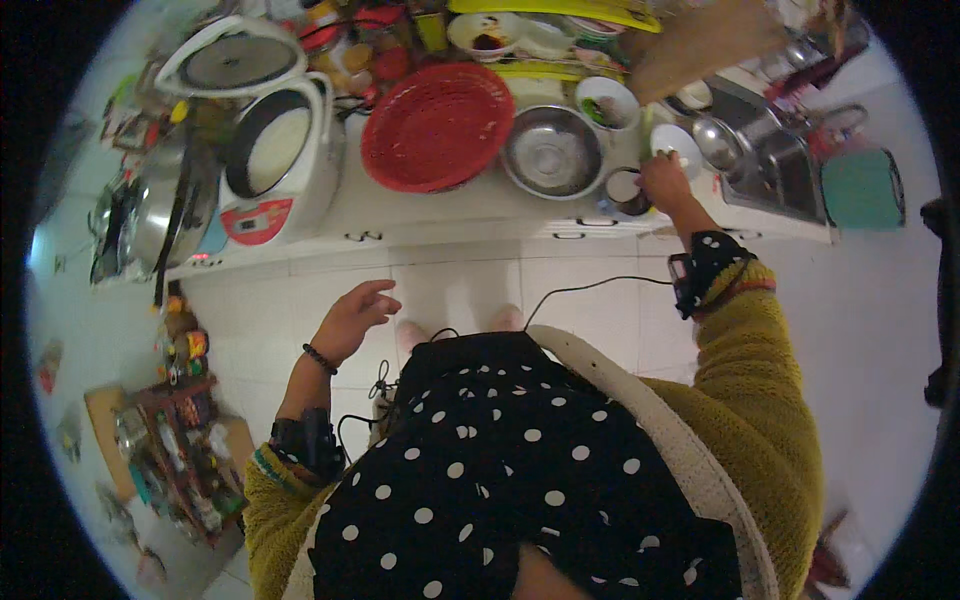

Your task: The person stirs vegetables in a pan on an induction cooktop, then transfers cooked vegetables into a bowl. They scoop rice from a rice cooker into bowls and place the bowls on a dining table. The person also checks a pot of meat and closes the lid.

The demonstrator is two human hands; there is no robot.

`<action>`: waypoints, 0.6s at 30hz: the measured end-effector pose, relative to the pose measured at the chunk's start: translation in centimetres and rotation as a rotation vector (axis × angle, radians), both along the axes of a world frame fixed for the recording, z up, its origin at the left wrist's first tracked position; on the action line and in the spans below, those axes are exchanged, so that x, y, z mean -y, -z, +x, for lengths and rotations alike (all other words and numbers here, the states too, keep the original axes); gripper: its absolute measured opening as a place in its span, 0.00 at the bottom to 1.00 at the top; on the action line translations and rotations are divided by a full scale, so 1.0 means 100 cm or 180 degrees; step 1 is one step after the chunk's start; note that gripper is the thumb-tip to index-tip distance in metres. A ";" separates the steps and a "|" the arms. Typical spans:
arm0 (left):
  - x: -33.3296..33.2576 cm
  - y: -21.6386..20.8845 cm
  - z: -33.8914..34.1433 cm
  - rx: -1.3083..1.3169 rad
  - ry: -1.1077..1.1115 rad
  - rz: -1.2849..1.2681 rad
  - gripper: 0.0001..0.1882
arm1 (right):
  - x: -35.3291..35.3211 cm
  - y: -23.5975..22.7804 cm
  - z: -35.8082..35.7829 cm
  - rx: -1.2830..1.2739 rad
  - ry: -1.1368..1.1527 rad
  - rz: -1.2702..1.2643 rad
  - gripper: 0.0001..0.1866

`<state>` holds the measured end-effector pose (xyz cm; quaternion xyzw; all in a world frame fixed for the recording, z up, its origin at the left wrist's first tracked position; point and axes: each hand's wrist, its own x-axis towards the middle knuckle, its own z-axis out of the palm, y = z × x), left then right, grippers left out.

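At the counter's right, my right hand (pixel 665 182) has its fingers closed over the near rim of a small white bowl (pixel 688 145); its fingertips are partly hidden. Just left of that hand sits a dark-rimmed round container (pixel 628 190) with something pale inside. A steel basin (pixel 553 150) stands further left, and behind it a white bowl with green pieces (pixel 606 102). My left hand (pixel 358 318) hangs over the floor in front of the counter, open and holding nothing, its fingers apart.
A red plastic basket (pixel 438 127) and a rice cooker (pixel 285 160) with raised lid, pale rice inside, occupy the counter's left. Right of the bowl are a steel ladle (pixel 716 142) and a sink (pixel 785 175). A cutting board (pixel 705 50) leans behind. A cable crosses below my right wrist.
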<state>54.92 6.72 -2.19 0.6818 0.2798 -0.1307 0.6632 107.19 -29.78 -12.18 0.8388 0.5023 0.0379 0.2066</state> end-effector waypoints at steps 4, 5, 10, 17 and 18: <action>0.022 0.009 0.054 0.0046 0.0442 -0.0392 0.25 | 0.004 -0.011 -0.022 0.0067 0.0323 0.0088 0.12; 0.028 0.015 0.070 0.0096 0.0536 -0.0486 0.25 | 0.003 -0.015 -0.027 0.0075 0.0356 0.0084 0.12; 0.085 0.052 0.165 0.0147 0.0937 -0.0938 0.36 | 0.008 -0.031 -0.043 -0.0294 0.0383 0.0102 0.12; 0.200 0.066 0.247 0.0449 -0.0008 -0.1593 0.34 | 0.006 -0.076 -0.111 -0.0735 0.0916 0.0169 0.14; 0.197 0.061 0.245 0.0383 -0.0129 -0.1549 0.30 | 0.003 -0.085 -0.128 -0.0837 0.0961 0.0190 0.14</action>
